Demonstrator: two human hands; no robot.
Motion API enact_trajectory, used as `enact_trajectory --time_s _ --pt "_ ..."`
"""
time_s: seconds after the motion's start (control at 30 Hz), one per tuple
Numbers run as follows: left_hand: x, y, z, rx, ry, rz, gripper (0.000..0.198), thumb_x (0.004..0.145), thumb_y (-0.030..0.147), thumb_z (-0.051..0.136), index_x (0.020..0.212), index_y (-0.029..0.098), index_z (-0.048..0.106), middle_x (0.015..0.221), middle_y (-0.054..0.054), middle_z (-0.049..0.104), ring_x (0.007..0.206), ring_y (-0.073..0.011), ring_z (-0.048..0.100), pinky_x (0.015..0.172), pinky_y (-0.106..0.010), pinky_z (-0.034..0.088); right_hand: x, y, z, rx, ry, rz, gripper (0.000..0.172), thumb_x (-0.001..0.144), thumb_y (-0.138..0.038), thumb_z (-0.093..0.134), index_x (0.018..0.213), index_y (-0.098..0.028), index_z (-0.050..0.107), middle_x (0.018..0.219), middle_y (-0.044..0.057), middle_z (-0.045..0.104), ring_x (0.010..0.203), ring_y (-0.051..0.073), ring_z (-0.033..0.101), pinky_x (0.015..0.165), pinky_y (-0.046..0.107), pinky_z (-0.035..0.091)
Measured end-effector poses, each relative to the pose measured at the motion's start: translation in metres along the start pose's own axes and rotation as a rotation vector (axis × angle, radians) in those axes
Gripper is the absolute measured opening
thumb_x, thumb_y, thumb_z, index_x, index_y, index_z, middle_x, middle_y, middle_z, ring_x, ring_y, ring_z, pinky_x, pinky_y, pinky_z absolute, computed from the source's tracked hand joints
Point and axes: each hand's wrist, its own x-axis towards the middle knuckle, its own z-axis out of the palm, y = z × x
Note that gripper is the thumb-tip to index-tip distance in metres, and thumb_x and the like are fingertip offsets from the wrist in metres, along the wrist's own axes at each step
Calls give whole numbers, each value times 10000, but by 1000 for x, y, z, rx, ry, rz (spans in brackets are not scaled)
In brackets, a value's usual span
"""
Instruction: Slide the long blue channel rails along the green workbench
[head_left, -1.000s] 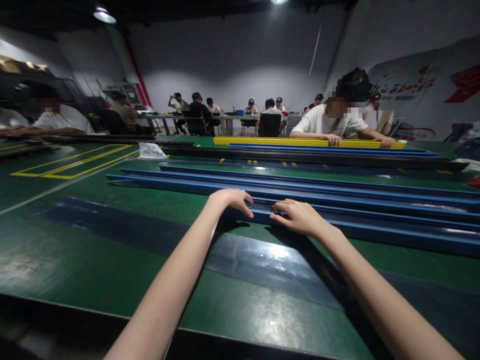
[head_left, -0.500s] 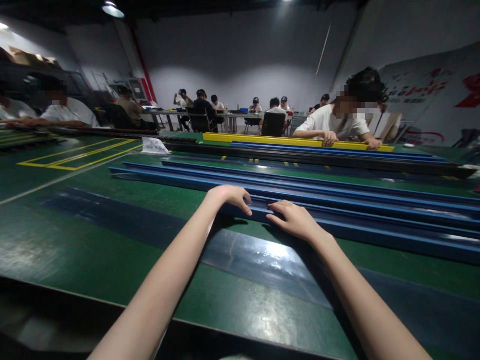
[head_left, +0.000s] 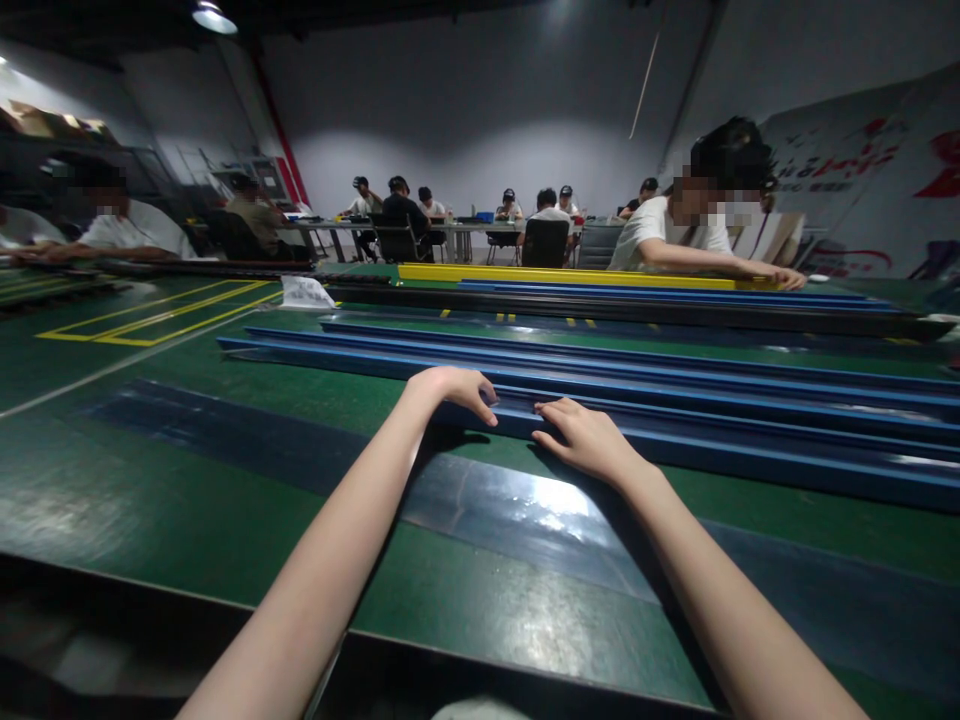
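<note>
Two long blue channel-shaped profiles lie side by side across the green table, the nearer profile (head_left: 750, 468) just in front of my hands and the farther profile (head_left: 675, 382) behind it. My left hand (head_left: 459, 388) arches over the nearer profile, its thumb apart from the curved fingers. To the right, my right hand (head_left: 583, 437) is at the same profile, fingertips by its near wall and thumb spread below them. Neither hand is closed around anything I can see. Whether the fingertips press on the profile, I cannot tell.
Clear film strip (head_left: 495, 500) lies on the green table (head_left: 187, 520) under my forearms. Beyond the blue profiles are a black profile (head_left: 637, 316), a yellow profile (head_left: 525, 274) and a crumpled white paper (head_left: 307, 292). A co-worker (head_left: 675, 235) leans over the far side.
My hands stay at the nearer blue profile with almost no movement. Across the table, the co-worker's hands have moved to the right along the yellow profile. The view has shifted slightly.
</note>
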Motion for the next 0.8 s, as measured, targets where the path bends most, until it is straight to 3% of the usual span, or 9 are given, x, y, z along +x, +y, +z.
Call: enact_trajectory --time_s 0.4,0.8 --pt "3 -24 1 -45 0 -89 734 538 602 647 1183 272 531 1228 -32 548 1047 -221 536 821 -249 434 -3 -2 2 -50 25 1 354 861 -365 382 1109 -164 535 1124 108 588 1036 192 518 773 275 421" --pt "-10 -22 -5 7 -29 -173 677 581 577 641 1169 255 546 1203 -37 566 994 -217 560 769 -243 457 -3 -3 3 -74 36 1 367 861 -369 368 1110 -158 534 1129 107 589 1006 196 535 737 278 431"
